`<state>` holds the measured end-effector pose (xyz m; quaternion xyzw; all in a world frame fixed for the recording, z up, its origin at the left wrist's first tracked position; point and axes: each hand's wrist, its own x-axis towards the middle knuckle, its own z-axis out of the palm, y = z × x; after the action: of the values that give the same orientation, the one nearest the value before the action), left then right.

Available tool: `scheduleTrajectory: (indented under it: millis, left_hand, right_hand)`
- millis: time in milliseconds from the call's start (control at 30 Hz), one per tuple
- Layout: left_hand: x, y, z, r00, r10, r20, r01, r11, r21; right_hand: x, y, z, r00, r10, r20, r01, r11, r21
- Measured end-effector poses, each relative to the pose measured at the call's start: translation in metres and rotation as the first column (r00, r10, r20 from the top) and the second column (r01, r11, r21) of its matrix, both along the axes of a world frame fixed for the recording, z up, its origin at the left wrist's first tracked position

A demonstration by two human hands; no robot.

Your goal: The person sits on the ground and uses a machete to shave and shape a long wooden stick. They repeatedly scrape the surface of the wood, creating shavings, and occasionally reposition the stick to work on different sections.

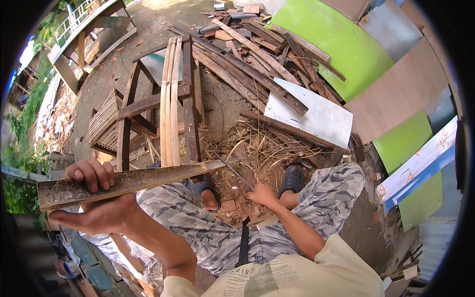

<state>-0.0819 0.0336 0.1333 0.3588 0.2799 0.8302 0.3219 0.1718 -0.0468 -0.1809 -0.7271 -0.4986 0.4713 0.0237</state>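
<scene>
A weathered wooden plank (133, 183) lies across my left thigh, broad at the left and tapering to a point at the right. My left hand (101, 198) is closed round its broad end, fingers over the top edge and thumb below. In front of my lap, my right hand (262, 194) grips a knife (234, 172), seen nearly edge-on as a narrow dark blade. That blade points up and left, and its far part meets or crosses the tapered end of the plank; I cannot tell whether they touch. The knife's handle is hidden in my fist.
A dark wooden frame (190, 104) stands ahead with pale slats (170, 99) leaning on it. Shavings (262, 143) litter the ground between my feet. Scrap timber (257, 39) is heaped beyond, beside a white board (311, 114) and green panels (341, 44) at the right.
</scene>
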Motion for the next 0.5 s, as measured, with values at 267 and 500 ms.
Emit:
scheduleTrajectory:
  millis: [267,500]
  left_hand:
    - [0.015,-0.003,0.013,0.993,-0.08,-0.088,0.079,0.997,-0.013]
    - [0.05,0.018,-0.001,0.982,0.14,-0.128,-0.152,0.985,-0.086]
  right_hand:
    - [0.007,-0.015,-0.005,0.988,-0.125,-0.09,0.121,0.991,-0.056]
    - [0.018,-0.025,-0.037,0.988,-0.131,-0.085,0.128,0.991,-0.031]
